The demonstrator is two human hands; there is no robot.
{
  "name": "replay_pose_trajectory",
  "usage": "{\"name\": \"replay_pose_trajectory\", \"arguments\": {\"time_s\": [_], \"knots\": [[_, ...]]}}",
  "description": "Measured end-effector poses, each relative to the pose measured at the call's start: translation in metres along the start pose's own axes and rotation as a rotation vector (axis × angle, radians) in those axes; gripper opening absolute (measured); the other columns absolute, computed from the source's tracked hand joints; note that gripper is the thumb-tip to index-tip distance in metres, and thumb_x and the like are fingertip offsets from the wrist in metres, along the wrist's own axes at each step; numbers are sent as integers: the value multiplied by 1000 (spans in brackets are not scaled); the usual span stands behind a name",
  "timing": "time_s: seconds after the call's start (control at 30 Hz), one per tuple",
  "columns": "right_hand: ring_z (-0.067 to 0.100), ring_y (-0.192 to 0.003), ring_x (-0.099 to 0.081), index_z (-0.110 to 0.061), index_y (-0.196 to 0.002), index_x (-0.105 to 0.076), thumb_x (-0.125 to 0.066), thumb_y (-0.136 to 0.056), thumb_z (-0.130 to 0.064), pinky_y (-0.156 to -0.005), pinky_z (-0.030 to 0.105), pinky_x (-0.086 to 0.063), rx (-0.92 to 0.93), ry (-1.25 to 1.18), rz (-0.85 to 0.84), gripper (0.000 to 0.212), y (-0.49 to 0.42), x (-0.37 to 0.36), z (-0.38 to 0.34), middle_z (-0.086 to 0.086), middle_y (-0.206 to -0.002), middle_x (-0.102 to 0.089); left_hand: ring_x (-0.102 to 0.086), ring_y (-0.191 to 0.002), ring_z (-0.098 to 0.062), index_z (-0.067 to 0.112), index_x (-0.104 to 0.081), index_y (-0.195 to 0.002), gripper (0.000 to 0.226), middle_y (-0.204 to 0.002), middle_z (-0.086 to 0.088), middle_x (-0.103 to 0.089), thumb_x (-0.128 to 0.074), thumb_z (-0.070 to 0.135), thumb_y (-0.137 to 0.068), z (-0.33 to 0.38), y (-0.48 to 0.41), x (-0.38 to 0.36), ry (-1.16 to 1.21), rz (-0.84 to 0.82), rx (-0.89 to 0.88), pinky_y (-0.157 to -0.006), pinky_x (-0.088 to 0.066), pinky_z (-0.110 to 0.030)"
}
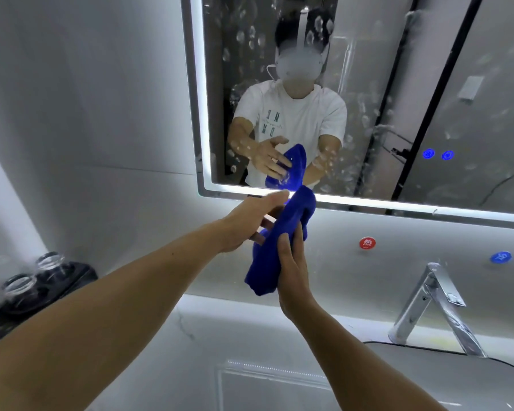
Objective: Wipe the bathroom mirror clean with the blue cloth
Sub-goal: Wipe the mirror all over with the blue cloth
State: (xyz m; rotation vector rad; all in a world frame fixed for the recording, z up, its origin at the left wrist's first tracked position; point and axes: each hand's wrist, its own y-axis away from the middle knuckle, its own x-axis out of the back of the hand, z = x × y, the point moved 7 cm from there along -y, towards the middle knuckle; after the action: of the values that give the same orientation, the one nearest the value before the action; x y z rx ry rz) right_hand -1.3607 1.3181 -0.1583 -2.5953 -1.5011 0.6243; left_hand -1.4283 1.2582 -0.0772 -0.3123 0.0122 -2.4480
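Note:
The bathroom mirror point(368, 84) hangs ahead with a lit frame, and its glass is covered in white smears and droplet marks. Just below its bottom edge I hold the blue cloth point(279, 241), folded into a long bundle, between both hands. My right hand point(291, 262) grips the cloth from the right, its fingers wrapped round the middle. My left hand point(250, 223) touches the cloth's left side with its fingers fairly straight. The mirror reflects both hands and the cloth.
A chrome faucet point(433, 307) stands at the right over the basin's rim point(428, 348). Red point(367, 243) and blue point(500, 257) round stickers sit on the wall. Two glasses point(33, 277) rest on a dark tray point(72, 280) at the left. Two blue touch buttons point(438, 154) glow in the mirror.

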Motion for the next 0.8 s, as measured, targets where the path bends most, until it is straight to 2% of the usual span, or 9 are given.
{"name": "replay_pose_trajectory", "arguments": {"time_s": [0.1,0.2,0.33,0.4,0.47,0.57,0.67,0.73,0.8], "knots": [[23,-109,-64,-31,-142,-36,-63,-82,-57,-86,43,-56,-25,-46,-29,71,-3,-2,-1,-1,-124,-63,-69,-98,-25,24,-67,-105,39,-106,4,-74,-32,40,-105,-4,2,5,13,30,49,-80,-59,-38],[17,-106,-65,-34,-140,-39,-69,-84,-41,-81,36,-58,-3,80,40,64,-8,2,-2,-8,-122,-62,-69,-102,-26,19,-66,-114,42,-111,3,-73,-29,38,-106,-10,2,9,30,65,72,-88,-57,-43],[15,-98,-67,-41,-122,-52,-63,-92,-25,-77,33,-58,-2,87,108,36,-13,12,-2,-14,-109,-67,-70,-94,-23,18,-69,-109,46,-108,3,-74,-28,38,-107,-12,3,12,13,83,77,-75,-57,-33],[17,-94,-69,-45,-109,-58,-61,-93,-24,-75,35,-58,-27,-9,100,27,-14,10,-3,-10,-104,-69,-70,-85,-21,16,-70,-101,47,-100,-1,-75,-28,36,-107,-11,4,22,-13,175,59,-69,-57,-28],[19,-94,-69,-44,-106,-60,-60,-94,-23,-75,36,-58,4,-74,147,25,-14,10,-8,-7,-103,-70,-68,-81,-22,12,-69,-99,45,-93,-5,-74,-31,33,-107,-10,7,39,-37,329,34,-64,-55,-26],[13,-97,-66,-43,-121,-52,-60,-94,-27,-75,30,-56,160,-31,254,32,-17,6,-29,-12,-108,-66,-66,-81,-19,8,-71,-98,43,-91,-3,-72,-35,31,-106,-6,19,68,-106,543,-58,-59,-48,-21],[9,-113,-56,-39,-138,-36,-59,-89,-33,-93,43,-51,325,105,257,54,-23,-11,-50,-16,-128,-54,-66,-78,-12,12,-73,-95,42,-90,2,-72,-36,28,-106,3,37,89,-243,675,-171,-59,-45,-17],[16,-129,-44,-30,-146,-28,-58,-90,-26,-104,50,-42,458,292,239,64,-29,-24,-59,-10,-144,-41,-66,-80,-10,16,-72,-95,39,-92,3,-72,-37,29,-105,9,46,95,-342,700,-221,-63,-44,-16],[21,-135,-38,-22,-147,-28,-59,-91,-12,-108,51,-37,614,515,224,65,-38,-37,-64,-1,-149,-38,-63,-85,-5,17,-72,-103,41,-99,2,-71,-35,35,-101,18,51,99,-507,706,-265,-70,-42,-8]]}}
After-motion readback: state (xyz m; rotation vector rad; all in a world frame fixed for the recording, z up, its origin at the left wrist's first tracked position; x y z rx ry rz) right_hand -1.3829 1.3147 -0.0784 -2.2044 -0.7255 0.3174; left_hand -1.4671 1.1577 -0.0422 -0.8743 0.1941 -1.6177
